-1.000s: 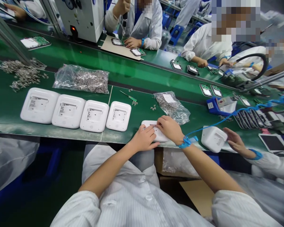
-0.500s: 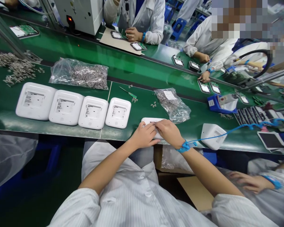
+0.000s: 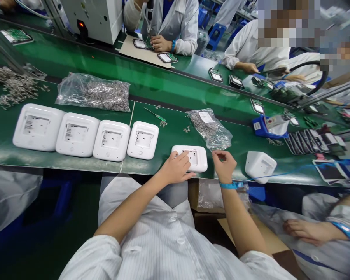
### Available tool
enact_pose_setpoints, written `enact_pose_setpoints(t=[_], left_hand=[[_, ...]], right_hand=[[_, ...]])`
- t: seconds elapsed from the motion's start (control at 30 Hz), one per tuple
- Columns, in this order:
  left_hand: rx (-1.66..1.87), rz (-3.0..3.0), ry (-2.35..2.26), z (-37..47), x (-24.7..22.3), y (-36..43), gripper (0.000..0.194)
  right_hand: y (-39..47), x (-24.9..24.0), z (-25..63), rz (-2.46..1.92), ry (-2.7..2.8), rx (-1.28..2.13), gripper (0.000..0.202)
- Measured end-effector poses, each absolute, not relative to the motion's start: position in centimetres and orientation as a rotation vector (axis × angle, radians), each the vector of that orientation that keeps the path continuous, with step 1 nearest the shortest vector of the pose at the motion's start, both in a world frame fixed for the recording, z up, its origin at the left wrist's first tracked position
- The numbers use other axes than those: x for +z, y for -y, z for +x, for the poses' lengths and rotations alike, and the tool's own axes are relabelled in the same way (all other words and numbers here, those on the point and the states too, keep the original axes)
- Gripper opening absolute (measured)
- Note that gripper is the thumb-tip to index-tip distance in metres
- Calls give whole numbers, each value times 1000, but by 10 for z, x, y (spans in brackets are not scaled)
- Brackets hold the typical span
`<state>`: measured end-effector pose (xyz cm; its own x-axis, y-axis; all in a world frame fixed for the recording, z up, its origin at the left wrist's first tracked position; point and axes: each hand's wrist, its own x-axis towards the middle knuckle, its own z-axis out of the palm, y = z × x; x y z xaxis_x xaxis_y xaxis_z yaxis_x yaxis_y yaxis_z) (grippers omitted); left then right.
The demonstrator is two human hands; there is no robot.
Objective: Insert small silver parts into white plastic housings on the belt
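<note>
A white plastic case (image 3: 202, 159) with a recessed back lies on the green bench in front of me. My left hand (image 3: 176, 168) holds it at the left, fingers over the recess and thumb along the near edge. Just right of the case, my right hand (image 3: 225, 164) is raised with thumb and fingertips pinched together. Whatever the pinch holds, if anything, is too small to make out. A blue wrist strap (image 3: 229, 185) circles my right wrist. Beyond that hand lies a clear bag of small metal parts (image 3: 207, 122), its near end close to my fingertips.
Several similar white cases (image 3: 112, 140) stand in a row at left. Behind them lie a larger parts bag (image 3: 105, 93) and a loose metal heap (image 3: 14, 85). A green-handled tool (image 3: 160, 118) is mid-bench. Rightward are another white case (image 3: 259, 167), a blue bin (image 3: 266, 128) and co-workers' hands.
My right hand has lifted off the white case and moved right, still pinched, uncovering the case's right side. My left hand stays on the case. The view has shifted slightly.
</note>
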<state>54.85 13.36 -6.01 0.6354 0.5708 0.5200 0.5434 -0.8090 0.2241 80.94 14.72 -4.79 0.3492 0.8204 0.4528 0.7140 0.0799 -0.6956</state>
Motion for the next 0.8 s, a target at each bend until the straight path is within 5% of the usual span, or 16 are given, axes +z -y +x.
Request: enact_pose_setpoints(t=[0.2, 0.8], left_hand=[[945, 2824, -961, 550, -59, -135, 49], [822, 2788, -957, 550, -52, -135, 49]], right_hand=[[-142, -86, 828, -1754, 1255, 196, 30], [-142, -79, 824, -1831, 1328, 236, 31]])
